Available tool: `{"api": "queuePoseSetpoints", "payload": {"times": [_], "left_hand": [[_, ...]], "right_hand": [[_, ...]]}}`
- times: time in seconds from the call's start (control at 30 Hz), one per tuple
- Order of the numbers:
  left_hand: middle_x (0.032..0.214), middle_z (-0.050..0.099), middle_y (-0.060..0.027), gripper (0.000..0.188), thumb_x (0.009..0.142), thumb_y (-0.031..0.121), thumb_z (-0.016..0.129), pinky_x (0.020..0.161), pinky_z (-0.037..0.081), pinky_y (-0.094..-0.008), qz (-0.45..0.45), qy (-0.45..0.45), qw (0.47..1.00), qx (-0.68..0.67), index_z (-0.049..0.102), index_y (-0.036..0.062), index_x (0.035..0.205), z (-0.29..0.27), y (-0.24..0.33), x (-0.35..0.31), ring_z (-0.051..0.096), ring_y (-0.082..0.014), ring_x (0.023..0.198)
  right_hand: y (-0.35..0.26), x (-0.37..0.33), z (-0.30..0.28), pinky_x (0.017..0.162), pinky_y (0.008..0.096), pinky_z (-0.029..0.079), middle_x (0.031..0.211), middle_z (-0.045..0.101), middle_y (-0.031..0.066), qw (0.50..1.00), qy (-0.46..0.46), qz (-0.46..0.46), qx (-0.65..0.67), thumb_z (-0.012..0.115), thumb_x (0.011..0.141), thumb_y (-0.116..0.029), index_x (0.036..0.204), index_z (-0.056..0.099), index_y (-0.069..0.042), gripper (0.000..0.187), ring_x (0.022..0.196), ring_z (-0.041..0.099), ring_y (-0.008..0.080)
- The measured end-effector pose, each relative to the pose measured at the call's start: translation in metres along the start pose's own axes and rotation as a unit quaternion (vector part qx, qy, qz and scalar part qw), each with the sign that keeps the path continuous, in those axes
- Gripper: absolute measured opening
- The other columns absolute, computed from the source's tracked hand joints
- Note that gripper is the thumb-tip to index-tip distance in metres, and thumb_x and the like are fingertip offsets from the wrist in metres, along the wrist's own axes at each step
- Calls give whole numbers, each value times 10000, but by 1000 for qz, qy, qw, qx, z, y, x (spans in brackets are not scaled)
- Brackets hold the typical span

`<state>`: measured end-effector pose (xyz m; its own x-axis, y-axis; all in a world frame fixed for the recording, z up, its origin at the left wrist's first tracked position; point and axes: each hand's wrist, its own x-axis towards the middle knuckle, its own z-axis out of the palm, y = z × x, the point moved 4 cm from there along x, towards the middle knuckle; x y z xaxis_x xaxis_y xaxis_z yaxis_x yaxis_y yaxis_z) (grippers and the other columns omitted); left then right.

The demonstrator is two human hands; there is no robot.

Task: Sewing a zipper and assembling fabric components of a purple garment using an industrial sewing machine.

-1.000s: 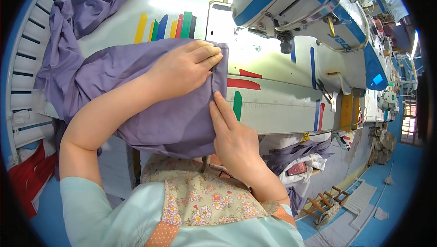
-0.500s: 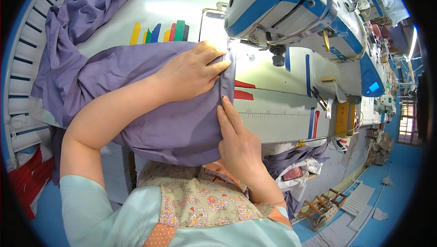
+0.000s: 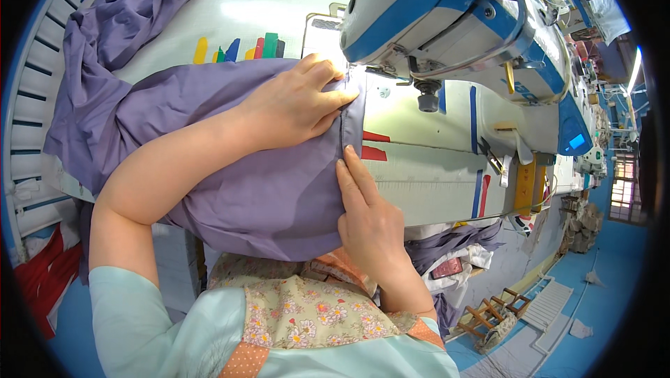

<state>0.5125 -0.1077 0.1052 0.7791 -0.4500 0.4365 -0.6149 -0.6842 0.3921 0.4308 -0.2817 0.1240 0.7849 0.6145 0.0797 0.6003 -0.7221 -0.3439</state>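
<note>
Purple fabric [image 3: 265, 190] spreads over the sewing table, its right edge lying as a narrow folded strip beneath the head of a white and blue sewing machine [image 3: 405, 22]. My left hand [image 3: 296, 106] rests on the cloth just in front of the lit stitching area, fingers bent and closed on the fold. Lower along the same edge, my right hand [image 3: 370, 221] lays two outstretched fingers flat on the strip; its other fingers are partly hidden. The needle and presser foot cannot be made out behind the machine head and the glare.
Coloured tape strips [image 3: 270, 44] stick to the table [image 3: 433, 200]. Small thread snips [image 3: 492, 157] lie to the right, beside a yellow block [image 3: 525, 186]. More purple cloth [image 3: 132, 22] is heaped at the far left. A wooden rack [image 3: 492, 312] stands on the blue floor.
Both hands and the fabric edge have shifted slightly to the right on the table. The hands keep nearly the same pose, and the view has moved a little.
</note>
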Motion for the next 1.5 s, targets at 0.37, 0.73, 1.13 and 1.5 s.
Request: {"api": "queuePoseSetpoints", "payload": {"times": [0.37,0.73,1.13,1.5], "left_hand": [[1094,528,-84,350,785,114,668,921,485,-351,19,-20,998,48,643,74,1132,-2,-1,-1,505,-278,1080],[1219,574,-68,414,766,116,714,1018,452,-418,15,-4,996,84,609,55,1162,-2,36,-25,542,-280,1145],[1171,610,-83,359,771,141,724,996,473,-402,30,-19,999,19,629,43,1103,-2,46,-42,569,-303,1129],[1327,535,-151,600,700,194,790,1121,353,-452,-3,-70,997,39,562,9,1223,0,75,-54,476,-339,1283]], "right_hand": [[0,0,3,628,336,547,1400,512,112,999,-23,22,36,582,711,70,1315,537,-9,611,973,676,248],[-2,-66,22,527,284,465,790,618,90,908,38,189,373,758,761,-21,1305,522,-15,593,589,576,181],[-23,-98,30,493,369,433,607,543,65,971,109,-68,200,809,649,-51,750,531,-66,296,525,546,271],[-6,-110,63,572,403,522,654,607,94,993,48,-67,85,759,711,-224,737,594,-79,222,646,634,295]]}}
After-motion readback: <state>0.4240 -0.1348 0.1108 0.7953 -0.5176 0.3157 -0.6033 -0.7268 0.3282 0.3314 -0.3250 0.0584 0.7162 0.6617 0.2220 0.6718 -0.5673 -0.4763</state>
